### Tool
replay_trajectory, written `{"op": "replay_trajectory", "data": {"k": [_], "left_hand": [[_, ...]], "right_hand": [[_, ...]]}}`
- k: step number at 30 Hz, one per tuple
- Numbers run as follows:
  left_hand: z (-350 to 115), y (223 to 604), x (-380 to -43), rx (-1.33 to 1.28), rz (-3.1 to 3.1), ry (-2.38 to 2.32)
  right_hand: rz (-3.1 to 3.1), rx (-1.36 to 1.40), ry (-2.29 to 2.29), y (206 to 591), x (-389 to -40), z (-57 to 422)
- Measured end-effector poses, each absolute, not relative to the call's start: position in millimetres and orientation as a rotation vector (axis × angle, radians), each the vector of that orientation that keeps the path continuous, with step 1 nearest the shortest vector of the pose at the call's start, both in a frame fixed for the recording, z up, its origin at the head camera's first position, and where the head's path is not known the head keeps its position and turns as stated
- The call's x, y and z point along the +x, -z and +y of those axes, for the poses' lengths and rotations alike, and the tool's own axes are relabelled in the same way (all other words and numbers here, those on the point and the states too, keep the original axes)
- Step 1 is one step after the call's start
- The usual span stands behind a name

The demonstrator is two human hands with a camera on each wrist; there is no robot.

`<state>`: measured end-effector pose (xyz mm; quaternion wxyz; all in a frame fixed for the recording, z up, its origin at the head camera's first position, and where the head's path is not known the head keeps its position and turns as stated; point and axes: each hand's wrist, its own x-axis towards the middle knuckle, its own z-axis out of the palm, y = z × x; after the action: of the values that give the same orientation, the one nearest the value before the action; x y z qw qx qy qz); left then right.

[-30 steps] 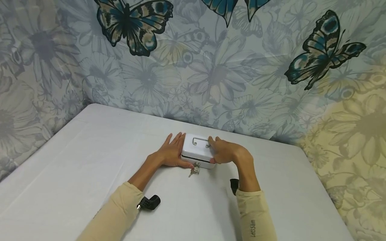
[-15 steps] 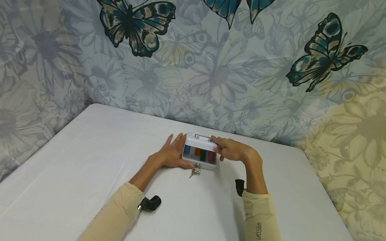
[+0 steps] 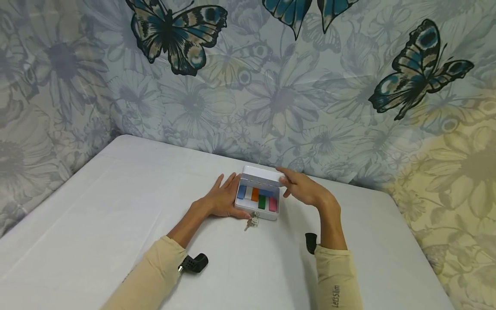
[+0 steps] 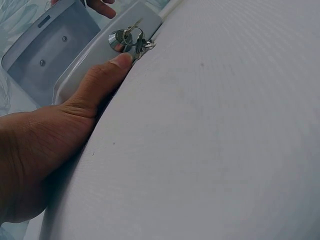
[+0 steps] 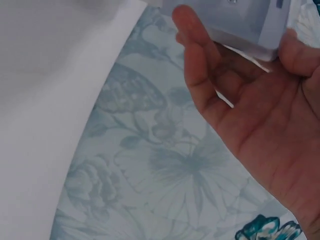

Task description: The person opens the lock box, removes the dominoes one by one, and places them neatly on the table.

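A small white metal cash box (image 3: pixel 267 215) stands on the table with its hinged lid (image 3: pixel 261 173) raised. Inside lie several coloured pieces, among them blue (image 3: pixel 241 192), orange (image 3: pixel 254 194), green (image 3: pixel 261 201) and pink (image 3: pixel 273 204) ones. Keys (image 3: pixel 249 223) hang at the front lock (image 4: pixel 120 41). My left hand (image 3: pixel 221 202) is braced around the box's front left corner, straight fingers along the side and thumb (image 4: pixel 107 75) along the front beside the lock. At the lid's right end, my right hand (image 3: pixel 304 187) pinches its edge between thumb and fingers.
A white cloth covers the table (image 3: pixel 135 185). Close behind the box is a wall hanging (image 3: pixel 283 99) with flowers and butterflies. Black wrist cameras (image 3: pixel 195 262) stick out inward from both sleeves.
The lid has swung up and back in my right hand, from nearly closed to upright, uncovering the coloured pieces. My left hand has stayed against the box.
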<state>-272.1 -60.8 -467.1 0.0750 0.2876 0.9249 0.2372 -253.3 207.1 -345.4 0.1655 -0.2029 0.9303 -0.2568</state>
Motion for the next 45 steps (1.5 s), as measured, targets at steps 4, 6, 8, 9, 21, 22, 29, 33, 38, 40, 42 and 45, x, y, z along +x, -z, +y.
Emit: {"op": "replay_trajectory", "data": {"k": [4, 6, 8, 9, 21, 22, 29, 33, 38, 40, 42, 45], "left_hand": [[-60.7, 470.0, -272.9, 0.852, 2.772, -0.728], [-60.5, 473.0, -274.1, 0.847, 2.776, -0.726], [-60.0, 475.9, -275.3, 0.847, 2.781, -0.714], [-59.6, 477.2, -275.9, 0.849, 2.785, -0.712], [-59.5, 473.0, -274.6, 0.833, 2.791, -0.671], [-59.7, 470.9, -273.1, 0.831, 2.788, -0.679], [-60.0, 469.1, -271.3, 0.837, 2.771, -0.688], [-59.5, 472.5, -273.1, 0.844, 2.792, -0.689], [-59.1, 475.5, -275.9, 0.835, 2.794, -0.663], [-59.1, 475.0, -276.2, 0.833, 2.789, -0.663], [-59.1, 473.5, -275.3, 0.827, 2.782, -0.669], [-59.5, 469.3, -272.5, 0.819, 2.779, -0.669]], "right_hand": [[2.765, -0.53, 0.772, 352.9, -259.3, 203.9], [2.827, -0.48, 0.817, 358.9, -262.8, 200.0], [2.891, -0.418, 0.86, 365.7, -266.5, 196.0], [2.918, -0.39, 0.884, 368.8, -268.4, 194.2], [2.985, -0.253, 1.01, 380.9, -276.9, 186.5], [2.983, -0.253, 1.008, 380.8, -276.5, 186.1], [2.975, -0.256, 0.978, 378.3, -273.8, 187.6], [2.967, -0.273, 0.971, 376.9, -273.4, 189.3], [2.947, -0.287, 0.933, 372.6, -271.1, 191.7], [2.942, -0.289, 0.918, 371.0, -269.9, 192.6], [2.942, -0.287, 0.906, 369.6, -268.5, 193.1], [2.935, -0.285, 0.9, 367.6, -266.6, 193.5]]}}
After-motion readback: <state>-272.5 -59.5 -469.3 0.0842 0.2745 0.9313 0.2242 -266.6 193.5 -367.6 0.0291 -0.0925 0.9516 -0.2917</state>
